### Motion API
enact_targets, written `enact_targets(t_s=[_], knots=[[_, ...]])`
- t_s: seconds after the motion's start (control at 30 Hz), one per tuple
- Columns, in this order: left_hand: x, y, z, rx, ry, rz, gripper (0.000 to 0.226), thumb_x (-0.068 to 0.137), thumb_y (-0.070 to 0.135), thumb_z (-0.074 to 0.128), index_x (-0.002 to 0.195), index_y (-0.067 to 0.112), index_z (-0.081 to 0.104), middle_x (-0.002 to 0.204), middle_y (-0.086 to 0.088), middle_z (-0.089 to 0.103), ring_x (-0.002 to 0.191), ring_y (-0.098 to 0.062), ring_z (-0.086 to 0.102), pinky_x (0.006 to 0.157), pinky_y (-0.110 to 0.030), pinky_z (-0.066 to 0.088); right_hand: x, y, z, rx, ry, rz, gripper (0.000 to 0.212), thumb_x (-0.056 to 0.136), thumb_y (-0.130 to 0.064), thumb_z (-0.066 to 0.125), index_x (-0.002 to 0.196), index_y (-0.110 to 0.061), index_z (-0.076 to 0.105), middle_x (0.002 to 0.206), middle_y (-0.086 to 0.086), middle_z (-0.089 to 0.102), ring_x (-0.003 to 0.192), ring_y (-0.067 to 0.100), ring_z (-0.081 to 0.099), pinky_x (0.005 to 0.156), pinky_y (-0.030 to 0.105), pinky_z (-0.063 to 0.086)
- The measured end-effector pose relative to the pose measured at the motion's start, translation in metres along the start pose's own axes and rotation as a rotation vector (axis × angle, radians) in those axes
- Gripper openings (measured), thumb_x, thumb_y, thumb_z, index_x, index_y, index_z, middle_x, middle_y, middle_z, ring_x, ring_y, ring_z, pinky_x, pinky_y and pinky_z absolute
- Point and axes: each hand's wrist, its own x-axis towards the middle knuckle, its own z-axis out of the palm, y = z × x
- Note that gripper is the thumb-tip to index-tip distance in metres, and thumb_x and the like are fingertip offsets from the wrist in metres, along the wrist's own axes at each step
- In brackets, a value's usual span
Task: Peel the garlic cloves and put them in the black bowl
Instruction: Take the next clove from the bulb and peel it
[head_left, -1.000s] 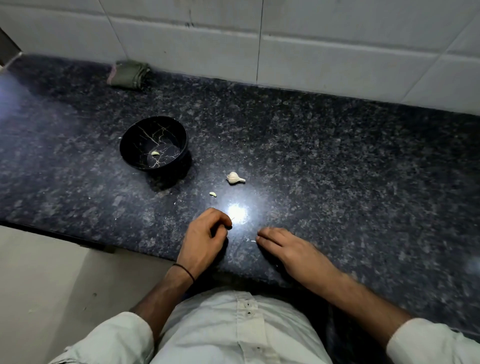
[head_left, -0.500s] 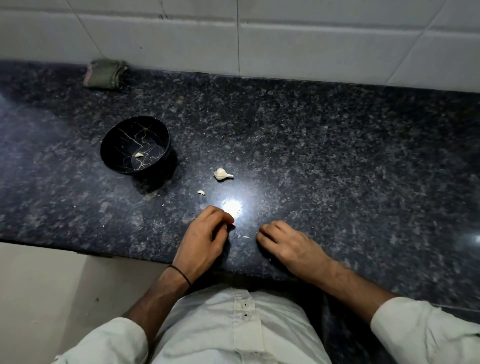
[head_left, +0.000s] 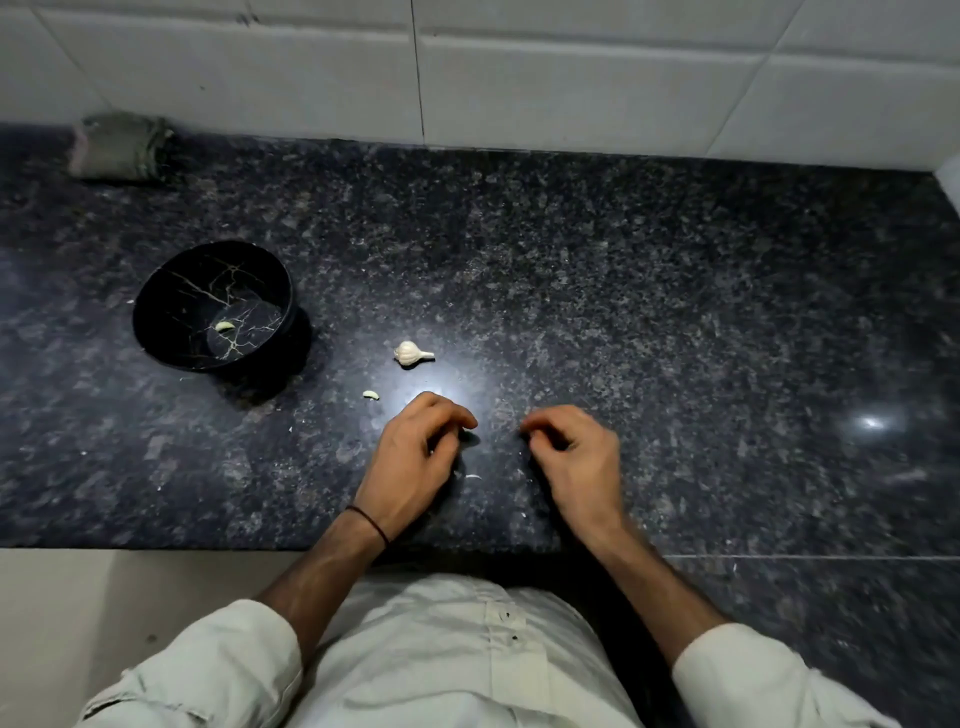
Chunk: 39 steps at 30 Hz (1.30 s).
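Right of the black bowl (head_left: 156, 291) the left hand (head_left: 415, 457) and right hand (head_left: 576, 457) hover with fingers curled, pinching something or nothing I cannot tell; nearer the bowl a garlic bulb (head_left: 412, 354) and loose clove (head_left: 371, 395) await handling, with only one peeled clove (head_left: 224, 326) inside it.

The countertop (head_left: 675, 291) is polished dark speckled stone, glossy enough to throw back bright glare right of the black bowl (head_left: 171, 312). The bowl itself is smooth and shiny, veined with thin gold lines. Inside it, a peeled clove (head_left: 224, 326) looks pale and smooth. To the bowl's right, the garlic bulb (head_left: 410, 354) wears dry, papery, matt skin. Behind the bowl lies a coarse green cloth (head_left: 122, 147) against smooth white wall tiles (head_left: 571, 88) with a soft sheen.
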Motion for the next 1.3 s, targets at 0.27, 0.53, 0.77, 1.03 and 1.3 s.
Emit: enact_targets(t_s=[0.27, 0.53, 0.77, 1.03, 1.3], knots=[[0.026, -0.013, -0.005, -0.095, -0.112, 0.039, 0.029, 0.086, -0.01, 0.057, 0.093, 0.012, 0.074, 0.097, 0.002, 0.066, 0.093, -0.006, 0.063, 0.087, -0.011, 0.044, -0.005, -0.029, -0.01, 1.039, 0.262, 0.752, 0.017, 0.085, 0.013, 0.062, 0.087, -0.003, 0.069, 0.079, 0.007, 0.072, 0.073, 0.012, 0.068, 0.073, 0.017, 0.056], [0.038, -0.014, -0.005, -0.204, -0.444, 0.207, 0.023, 0.087, 0.001, 0.054, 0.095, 0.013, 0.073, 0.096, 0.001, 0.067, 0.094, -0.006, 0.062, 0.087, -0.013, 0.044, -0.048, -0.064, 0.017, 1.309, 0.641, 0.795, 0.019, 0.09, 0.011, 0.055, 0.089, -0.005, 0.066, 0.079, 0.006, 0.072, 0.071, 0.009, 0.069, 0.072, 0.016, 0.057], [-0.008, 0.008, 0.008, -0.311, -0.733, 0.362, 0.023, 0.086, 0.002, 0.054, 0.093, 0.013, 0.073, 0.093, 0.001, 0.067, 0.091, -0.007, 0.062, 0.084, -0.014, 0.046, -0.135, -0.097, 0.035, 1.455, 1.046, 0.682, 0.033, 0.085, 0.009, 0.057, 0.066, -0.009, 0.077, 0.08, 0.009, 0.073, 0.071, 0.012, 0.071, 0.065, 0.017, 0.056], [-0.147, 0.052, 0.042, -0.327, -1.189, 0.599, 0.026, 0.089, -0.004, 0.057, 0.095, 0.015, 0.073, 0.096, 0.003, 0.068, 0.092, -0.007, 0.064, 0.079, -0.015, 0.047, -0.32, -0.128, 0.048, 1.438, 1.589, 0.532, 0.021, 0.092, 0.009, 0.052, 0.085, -0.006, 0.066, 0.078, 0.007, 0.073, 0.068, 0.01, 0.07, 0.071, 0.015, 0.057], [-0.352, 0.062, 0.068, -0.143, -1.641, 0.755, 0.028, 0.088, -0.006, 0.055, 0.094, 0.015, 0.072, 0.088, 0.004, 0.063, 0.07, -0.002, 0.056, 0.067, -0.017, 0.044, -0.55, -0.135, 0.105, 1.453, 2.018, 0.47, 0.02, 0.093, 0.009, 0.052, 0.087, -0.005, 0.064, 0.076, 0.007, 0.072, 0.068, 0.01, 0.07, 0.069, 0.016, 0.057]])
